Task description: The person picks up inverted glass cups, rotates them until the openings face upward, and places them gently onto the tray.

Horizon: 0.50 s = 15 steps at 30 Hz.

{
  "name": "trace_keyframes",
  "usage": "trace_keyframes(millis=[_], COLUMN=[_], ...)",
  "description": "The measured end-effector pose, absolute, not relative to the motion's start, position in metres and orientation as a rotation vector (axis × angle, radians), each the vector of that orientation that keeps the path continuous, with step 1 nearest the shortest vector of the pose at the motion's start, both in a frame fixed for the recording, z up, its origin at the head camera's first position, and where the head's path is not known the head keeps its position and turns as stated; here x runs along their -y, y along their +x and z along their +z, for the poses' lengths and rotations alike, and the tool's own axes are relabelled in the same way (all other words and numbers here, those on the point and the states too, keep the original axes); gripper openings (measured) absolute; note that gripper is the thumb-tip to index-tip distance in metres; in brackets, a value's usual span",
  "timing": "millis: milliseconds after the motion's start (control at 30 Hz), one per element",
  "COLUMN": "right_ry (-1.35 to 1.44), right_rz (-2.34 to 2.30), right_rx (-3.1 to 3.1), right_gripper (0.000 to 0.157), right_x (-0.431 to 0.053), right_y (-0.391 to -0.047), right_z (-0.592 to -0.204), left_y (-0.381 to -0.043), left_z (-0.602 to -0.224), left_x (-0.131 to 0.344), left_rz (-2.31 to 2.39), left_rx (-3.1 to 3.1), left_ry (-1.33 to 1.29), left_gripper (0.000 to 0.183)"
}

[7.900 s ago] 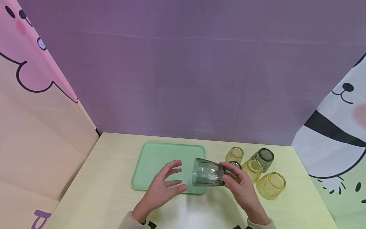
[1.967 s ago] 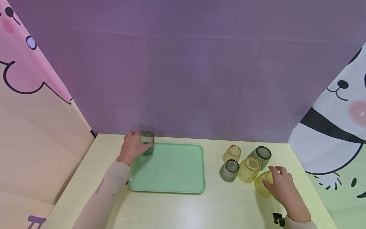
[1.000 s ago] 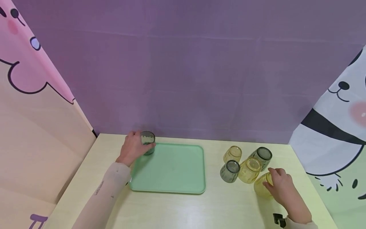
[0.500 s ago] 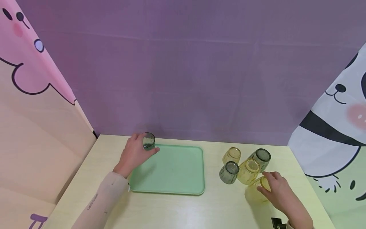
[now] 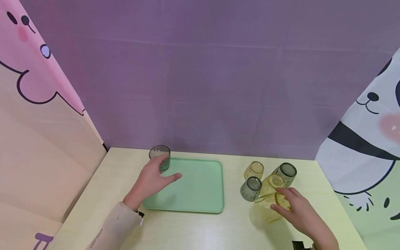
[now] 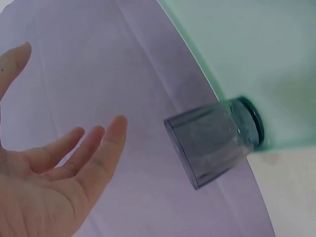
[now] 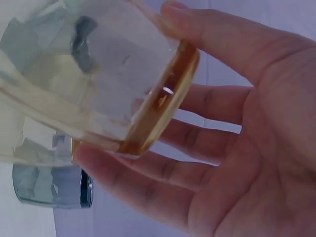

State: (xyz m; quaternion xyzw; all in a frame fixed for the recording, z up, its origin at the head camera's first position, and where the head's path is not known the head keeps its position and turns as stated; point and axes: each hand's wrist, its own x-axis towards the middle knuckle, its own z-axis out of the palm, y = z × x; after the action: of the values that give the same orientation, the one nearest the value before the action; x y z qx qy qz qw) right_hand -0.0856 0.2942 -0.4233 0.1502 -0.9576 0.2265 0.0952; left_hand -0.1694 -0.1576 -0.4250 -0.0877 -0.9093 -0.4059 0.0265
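Observation:
A grey-tinted drinking glass (image 5: pixel 160 150) stands mouth up at the far left corner of the green tray (image 5: pixel 200 187). My left hand (image 5: pixel 149 182) is just in front of it, thumb and fingers spread; the left wrist view shows a gap between that glass (image 6: pixel 215 143) and the fingers. Over at the right, my right hand (image 5: pixel 301 215) holds a yellow drinking glass (image 5: pixel 282 202) by its base end, tipped so that its mouth points left. In the right wrist view the thumb and fingers grip either side of the thick base of the yellow glass (image 7: pixel 113 98).
Several upside-down glasses stand close together right of the tray: a small yellow one (image 5: pixel 253 169), a small grey one (image 5: pixel 251 189), a larger yellow one (image 5: pixel 275 181) and a larger grey one (image 5: pixel 288 171). A purple cloth wall (image 5: pixel 212 86) rises behind the table (image 5: pixel 200 231).
Earlier the right hand carried the grey glass; it now stands on the tray. The left hand has let go and drawn back. The right hand has tipped the yellow glass and moved it left.

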Motion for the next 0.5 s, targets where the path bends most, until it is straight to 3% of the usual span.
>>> trace_keyframes(millis=[500], right_ry=[0.437], right_rz=[0.959], right_rx=[2.767], right_gripper=[0.051], right_x=[-0.277], right_y=[-0.088], right_z=[-0.428], left_y=[-0.138], left_z=[-0.439], left_x=[0.139], left_rz=[-1.722], left_rx=[2.611], left_ry=[-0.336], left_gripper=[0.079])
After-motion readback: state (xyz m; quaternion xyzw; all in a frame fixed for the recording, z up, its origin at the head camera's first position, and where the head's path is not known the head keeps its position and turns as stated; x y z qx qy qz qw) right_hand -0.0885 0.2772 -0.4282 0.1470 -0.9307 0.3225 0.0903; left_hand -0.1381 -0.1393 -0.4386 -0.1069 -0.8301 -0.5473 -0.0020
